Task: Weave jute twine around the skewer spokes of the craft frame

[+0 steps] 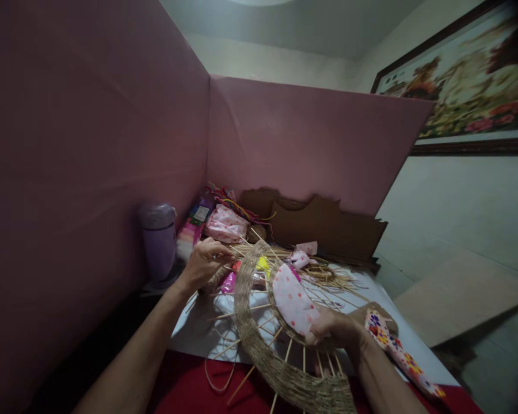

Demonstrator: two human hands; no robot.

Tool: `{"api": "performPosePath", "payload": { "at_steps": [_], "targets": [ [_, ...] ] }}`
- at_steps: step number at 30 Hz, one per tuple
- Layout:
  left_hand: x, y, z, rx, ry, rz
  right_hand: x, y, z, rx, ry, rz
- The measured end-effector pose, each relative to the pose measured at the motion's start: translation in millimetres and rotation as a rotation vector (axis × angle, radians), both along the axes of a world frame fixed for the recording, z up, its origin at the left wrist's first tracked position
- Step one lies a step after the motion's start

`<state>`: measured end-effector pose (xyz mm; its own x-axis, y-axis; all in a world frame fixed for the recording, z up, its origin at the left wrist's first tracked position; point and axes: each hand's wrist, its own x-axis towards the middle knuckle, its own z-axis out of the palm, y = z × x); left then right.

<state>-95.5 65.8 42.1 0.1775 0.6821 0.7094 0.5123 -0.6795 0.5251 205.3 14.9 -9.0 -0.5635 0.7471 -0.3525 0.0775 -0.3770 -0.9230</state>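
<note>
Nearest: deep red cloth (176,385) at the near edge, white sheet-covered surface (429,348) beyond it. Fan-shaped frame of woven brown cord (244,305) on thin pale wooden sticks (242,385) is tilted up over both, centre, between the hands; the tilt probably leaves the spokes and weave easy to see and reach.

Right hand (334,328) grips the inner rim at the white half-moon fabric with red dots (294,296), thumb on top, fingers mostly hidden underneath; likely steadies the whole frame from its hub. Left hand (209,261) at the frame's upper end, fingers drawn close together beside the stick tips; can't tell if a strand or stick is pinched there.

Right of the right forearm: white fabric strip with bright flowers (401,356), apparently set aside. Behind the frame: loose tan cane strands (323,275), within reach.

Farther: lilac cylindrical container (159,247) at left, pink dotted cloth bundle (227,224), then torn brown cardboard (319,224) leaning on the pink partition (311,149), presumably stood up to save room.
</note>
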Motion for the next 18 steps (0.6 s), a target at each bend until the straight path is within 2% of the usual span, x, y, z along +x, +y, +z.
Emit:
{"api": "performPosePath", "payload": {
  "at_steps": [5,11,18],
  "targets": [
    [4,0,-1.2,0.036,0.036,0.002,-3,-3,5.9,-0.004,0.017,-0.021],
    [9,-2,-0.6,0.088,0.024,-0.002,-3,-2,4.6,-0.007,0.016,-0.04],
    [11,-3,-0.4,0.111,0.016,0.015,-4,-3,5.7,0.002,0.058,0.013]
  ]
}}
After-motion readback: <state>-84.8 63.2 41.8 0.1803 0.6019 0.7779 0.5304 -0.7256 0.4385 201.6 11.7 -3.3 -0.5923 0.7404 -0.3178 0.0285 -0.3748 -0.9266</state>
